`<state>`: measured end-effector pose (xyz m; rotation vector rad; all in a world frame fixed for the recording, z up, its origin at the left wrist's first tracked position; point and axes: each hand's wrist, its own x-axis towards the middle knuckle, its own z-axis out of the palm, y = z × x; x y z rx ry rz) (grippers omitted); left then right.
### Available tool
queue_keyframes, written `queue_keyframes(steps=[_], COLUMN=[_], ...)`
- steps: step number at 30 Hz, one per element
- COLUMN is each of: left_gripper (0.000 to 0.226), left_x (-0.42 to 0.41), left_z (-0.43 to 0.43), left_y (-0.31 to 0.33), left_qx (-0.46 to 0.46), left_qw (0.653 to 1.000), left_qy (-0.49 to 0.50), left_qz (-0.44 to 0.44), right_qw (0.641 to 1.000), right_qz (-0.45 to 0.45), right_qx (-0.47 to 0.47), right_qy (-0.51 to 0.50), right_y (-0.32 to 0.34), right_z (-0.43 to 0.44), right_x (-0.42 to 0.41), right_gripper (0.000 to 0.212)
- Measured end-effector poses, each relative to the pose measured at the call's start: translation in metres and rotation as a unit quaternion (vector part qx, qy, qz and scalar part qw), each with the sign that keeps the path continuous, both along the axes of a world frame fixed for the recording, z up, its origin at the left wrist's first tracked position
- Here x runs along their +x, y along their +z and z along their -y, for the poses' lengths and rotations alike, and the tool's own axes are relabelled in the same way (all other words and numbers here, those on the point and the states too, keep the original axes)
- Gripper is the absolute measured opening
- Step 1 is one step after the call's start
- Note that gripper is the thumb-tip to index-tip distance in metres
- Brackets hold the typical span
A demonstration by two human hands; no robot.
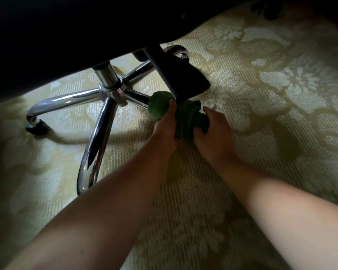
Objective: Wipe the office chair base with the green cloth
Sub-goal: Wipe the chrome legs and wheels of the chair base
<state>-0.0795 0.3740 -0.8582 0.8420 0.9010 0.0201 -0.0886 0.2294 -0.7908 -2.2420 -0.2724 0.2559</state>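
Chair base (109, 90), chrome and five-legged, stands on the patterned carpet (261, 114). Both hands, left hand (165, 127) and right hand (213, 133), clutch the green cloth (185, 115) bunched around the leg nearest them. Wiping looks underway; next likely comes sliding the cloth along that leg.

Shiny chrome five-spoke office chair base (107, 90) standing on pale patterned carpet, black casters at spoke ends, crumpled dark green cloth (183, 115) bunching around the end of one spoke
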Motion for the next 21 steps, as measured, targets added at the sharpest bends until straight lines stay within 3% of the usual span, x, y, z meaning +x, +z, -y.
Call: queue_keyframes(steps=[2,6,8,10,11,13,17,21], left_gripper=[0.114,0.048,0.065,0.112,0.125,0.126,0.094,0.113], left_x=[0.003,0.000,0.000,0.005,0.011,0.012,0.004,0.002], left_z=[-0.016,-0.036,-0.050,-0.073,-0.089,-0.103,-0.091,-0.081], left_y=[-0.008,0.018,0.024,0.011,-0.007,-0.016,0.014,0.019], left_qx=[0.014,0.048,0.054,0.042,0.039,0.052,0.092,0.123], left_qw=[1.000,0.999,0.998,0.997,0.996,0.994,0.987,0.985], left_qy=[0.013,0.003,0.007,0.058,0.083,0.098,0.134,0.120], left_qz=[-0.003,0.000,0.007,0.009,0.008,-0.006,0.011,-0.013], right_qw=[0.999,0.995,0.994,0.992,0.992,0.991,0.992,0.993], right_qz=[0.025,0.053,0.057,0.060,0.060,0.053,0.054,0.047], right_qx=[0.001,-0.001,-0.006,-0.012,-0.015,-0.015,0.003,-0.009], right_qy=[0.031,0.079,0.096,0.110,0.114,0.119,0.115,0.108], right_y=[-0.002,-0.005,-0.004,-0.005,-0.005,-0.005,-0.006,-0.002], right_z=[-0.006,-0.016,-0.017,-0.015,-0.013,-0.009,-0.003,-0.003], right_x=[-0.001,-0.005,-0.009,-0.012,-0.012,-0.013,-0.012,-0.011], right_gripper=[0.062,0.062,0.067,0.069,0.069,0.070,0.070,0.069])
